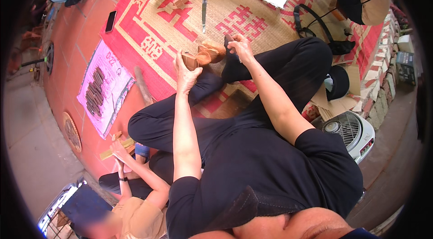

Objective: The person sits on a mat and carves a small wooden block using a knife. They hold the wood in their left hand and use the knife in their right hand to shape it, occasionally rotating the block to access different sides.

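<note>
By the black-socked foot (234, 71), the left hand (186, 78) grips a lumpy orange-brown wood piece (204, 57) pointing longways toward the right hand (242, 49), whose bent fingers' hold I can't tell.

A red-and-tan woven mat (194, 31) covers part of a red tiled floor (74, 29), with brickwork (383, 78) along the right.

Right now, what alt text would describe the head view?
A seated person holds a brown faceted block in the left hand; what, if anything, the right hand holds is unclear. Beneath lies a red-and-beige woven mat.
</note>
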The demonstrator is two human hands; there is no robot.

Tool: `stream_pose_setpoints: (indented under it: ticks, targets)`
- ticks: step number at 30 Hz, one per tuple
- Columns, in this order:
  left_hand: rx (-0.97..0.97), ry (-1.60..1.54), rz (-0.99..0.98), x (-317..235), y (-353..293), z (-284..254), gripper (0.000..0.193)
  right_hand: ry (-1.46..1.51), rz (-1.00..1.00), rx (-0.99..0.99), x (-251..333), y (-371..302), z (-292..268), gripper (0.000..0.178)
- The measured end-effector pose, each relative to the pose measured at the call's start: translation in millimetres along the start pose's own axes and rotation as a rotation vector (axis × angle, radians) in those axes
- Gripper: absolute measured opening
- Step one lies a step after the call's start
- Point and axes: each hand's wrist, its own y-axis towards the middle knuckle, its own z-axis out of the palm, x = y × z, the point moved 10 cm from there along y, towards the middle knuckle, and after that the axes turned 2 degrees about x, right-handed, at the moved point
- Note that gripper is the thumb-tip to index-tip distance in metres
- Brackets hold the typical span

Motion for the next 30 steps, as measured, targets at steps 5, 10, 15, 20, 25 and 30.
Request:
stream_pose_setpoints:
  ticks: [5, 10, 15, 20, 25, 30]
  targets:
    - [-0.119, 0.13, -0.007, -14, 10, 0, 0.095, -0.566, -0.223, -0.063, 17, -5, 3, 0.029]
    - [-0.103, 0.186, -0.014, -18, 31, -1, 0.087, -0.929, -0.462, 0.032, 43, -2, 57, 0.029]
    - [-0.081, 0.233, -0.022, -14, 38, -1, 0.088, -1.147, -0.758, 0.186, 40, -20, 99, 0.027]
    - [-0.119, 0.229, 0.002, -11, 35, -3, 0.086, -1.301, -0.755, 0.256, 48, -43, 75, 0.024]
    - [-0.134, 0.194, 0.034, -14, 36, 1, 0.085, -1.14, -0.771, 0.167, 57, -17, 84, 0.025]
    - [-0.108, 0.218, -0.029, -16, 34, -3, 0.083, -1.028, -0.764, 0.322, 43, -36, 81, 0.037]
